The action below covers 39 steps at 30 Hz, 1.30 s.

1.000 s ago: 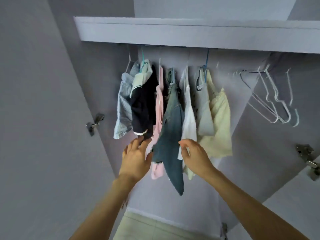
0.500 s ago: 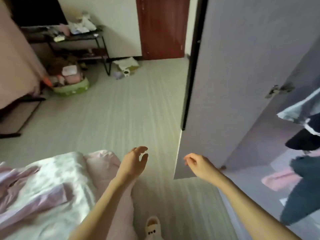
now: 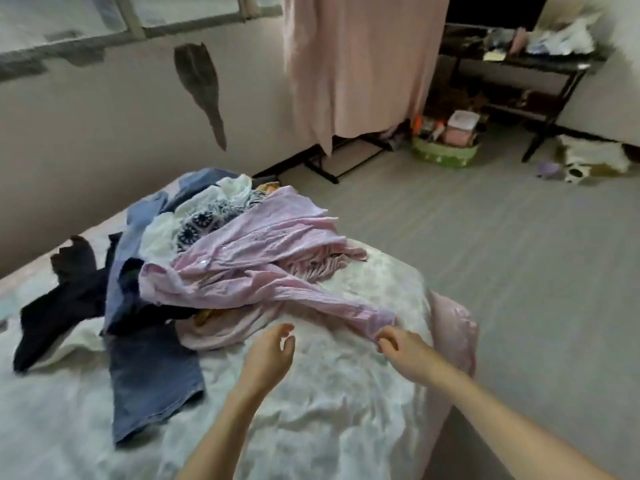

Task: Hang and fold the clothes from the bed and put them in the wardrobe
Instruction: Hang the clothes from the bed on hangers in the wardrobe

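The left hand (image 3: 268,353) is stretched out over the bed (image 3: 329,410), palm turned to the right, with its fingers loosely curved; its grip is relaxed and it has nothing in it. The right hand (image 3: 403,349) reaches to the end of the pink shirt's sleeve, near the corner of the bed. Its fingers are bent at the cuff, but it cannot be told whether they already pinch the cloth or only touch it. Both forearms come in from the bottom edge.

No writing or label can be read on anything.

From left to right on the bed lie a black garment (image 3: 65,299), a blue denim piece (image 3: 152,379) flat on the white sheet, and then the pile (image 3: 194,216) of clothes with the pink shirt (image 3: 263,251) on top. The sheet is wrinkled, and a pink cover (image 3: 453,337) hangs at the corner of the bed.

Behind the bed there is a pale wall (image 3: 104,116) with dark patches and a window (image 3: 121,19) above. More to the right a pink curtain (image 3: 360,64) hangs down. On the grey striped floor (image 3: 519,254) stands a green basket (image 3: 445,152) with things in it, under a dark counter (image 3: 519,60) which carries clutter.
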Motion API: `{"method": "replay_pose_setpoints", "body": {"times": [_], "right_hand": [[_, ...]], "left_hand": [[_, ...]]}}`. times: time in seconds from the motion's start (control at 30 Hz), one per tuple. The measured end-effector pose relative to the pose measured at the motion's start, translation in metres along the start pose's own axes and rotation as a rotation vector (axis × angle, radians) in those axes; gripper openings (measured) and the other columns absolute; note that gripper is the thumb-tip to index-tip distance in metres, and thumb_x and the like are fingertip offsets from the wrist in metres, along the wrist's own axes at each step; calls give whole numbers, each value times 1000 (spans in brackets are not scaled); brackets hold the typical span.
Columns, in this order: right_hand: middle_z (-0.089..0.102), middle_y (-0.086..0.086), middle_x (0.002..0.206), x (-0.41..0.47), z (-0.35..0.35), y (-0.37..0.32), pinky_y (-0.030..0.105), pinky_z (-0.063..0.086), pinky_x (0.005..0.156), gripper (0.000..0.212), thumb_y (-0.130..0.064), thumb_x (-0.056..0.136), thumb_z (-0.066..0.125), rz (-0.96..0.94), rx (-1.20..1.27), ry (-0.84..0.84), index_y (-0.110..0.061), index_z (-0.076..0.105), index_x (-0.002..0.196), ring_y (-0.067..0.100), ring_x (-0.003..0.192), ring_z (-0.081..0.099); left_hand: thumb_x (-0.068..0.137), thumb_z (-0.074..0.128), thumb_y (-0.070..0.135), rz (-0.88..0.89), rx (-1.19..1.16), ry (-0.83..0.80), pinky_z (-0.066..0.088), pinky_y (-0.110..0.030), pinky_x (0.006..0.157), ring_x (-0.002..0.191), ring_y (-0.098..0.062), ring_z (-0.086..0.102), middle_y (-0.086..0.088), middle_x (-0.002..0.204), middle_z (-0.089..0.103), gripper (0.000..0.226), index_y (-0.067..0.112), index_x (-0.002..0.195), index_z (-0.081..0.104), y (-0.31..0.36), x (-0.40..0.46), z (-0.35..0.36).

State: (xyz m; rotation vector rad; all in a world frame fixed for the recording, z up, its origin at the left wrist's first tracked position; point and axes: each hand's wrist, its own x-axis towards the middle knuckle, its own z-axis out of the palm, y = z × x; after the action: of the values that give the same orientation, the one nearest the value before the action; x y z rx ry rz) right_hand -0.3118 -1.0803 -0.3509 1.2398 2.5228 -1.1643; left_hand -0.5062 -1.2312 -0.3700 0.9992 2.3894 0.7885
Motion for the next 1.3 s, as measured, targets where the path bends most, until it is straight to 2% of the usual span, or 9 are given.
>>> {"method": "replay_pose_setpoints", "body": {"times": [0.3, 0.5, 0.67, 0.73, 0.8, 0.9, 1.0, 1.17, 1.3], "right_hand": [[36, 4, 143, 207, 112, -89, 38, 33, 103, 51, -24, 93, 44, -155, -425, -90, -20, 30, 142, 25, 132, 32], [-6, 7, 157, 309, 176, -101, 55, 15, 111, 87, -38, 90, 55, -157, -690, -71, -30, -9, 149, 32, 143, 2], [24, 11, 150, 341, 198, -89, 43, 40, 95, 82, -12, 90, 50, -159, -712, -91, -24, -5, 150, 32, 132, 35], [44, 8, 136, 343, 196, -82, 38, 44, 84, 67, -5, 87, 44, -183, -716, -98, -21, 18, 147, 31, 118, 50], [53, 6, 129, 342, 192, -76, 36, 44, 79, 55, -3, 84, 41, -209, -699, -85, -23, 39, 136, 32, 112, 54], [61, 9, 116, 330, 182, -72, 34, 41, 70, 42, -4, 82, 42, -165, -618, -104, -22, 52, 118, 33, 102, 57], [57, 8, 126, 315, 166, -74, 34, 45, 79, 35, -13, 88, 46, -175, -498, -166, -22, 50, 121, 30, 109, 55], [22, 1, 155, 278, 129, -101, 33, 30, 110, 89, -21, 81, 69, -549, -78, -121, -31, 12, 149, 18, 140, 28], [51, 12, 136, 247, 80, -128, 35, 37, 103, 50, -30, 76, 62, -725, -112, -15, -19, 58, 125, 23, 123, 47]], "left_hand": [[89, 50, 13, -249, 149, 98, 39, -41, 100, 124, -31, 43, -12, 139, 42, 51, 12, 139, 42, -160, 115, -43], [88, 53, 16, -252, 651, 89, 31, -47, 106, 143, -36, 3, -11, 158, -3, 82, 32, 151, 3, -252, 190, -62], [91, 51, 21, -292, 915, 36, 16, -51, 113, 142, -40, -16, -13, 154, -26, 85, 35, 149, -8, -297, 226, -71], [90, 54, 20, -258, 967, 80, 14, -52, 112, 142, -42, -11, -14, 157, -16, 65, 29, 147, 24, -303, 235, -78], [82, 64, 8, -82, 912, 203, 17, -59, 109, 141, -45, 12, -19, 153, 24, 32, 12, 113, 61, -303, 243, -83], [70, 66, -3, 98, 814, 263, 21, -69, 104, 120, -40, 51, -17, 95, 69, 8, 5, 72, 64, -282, 240, -85], [83, 50, 15, 99, 530, 233, 38, -49, 91, 89, -34, 63, -13, 78, 67, 14, 6, 80, 61, -237, 218, -80], [70, 19, 55, 190, 81, 15, 38, -42, 67, 88, -44, 57, -24, 96, 66, 75, 2, 111, 53, -133, 170, -66], [89, 48, 34, 323, -155, 39, 29, -29, 59, 78, -40, 58, -17, 82, 65, 36, 3, 105, 56, -71, 140, -68]]}}
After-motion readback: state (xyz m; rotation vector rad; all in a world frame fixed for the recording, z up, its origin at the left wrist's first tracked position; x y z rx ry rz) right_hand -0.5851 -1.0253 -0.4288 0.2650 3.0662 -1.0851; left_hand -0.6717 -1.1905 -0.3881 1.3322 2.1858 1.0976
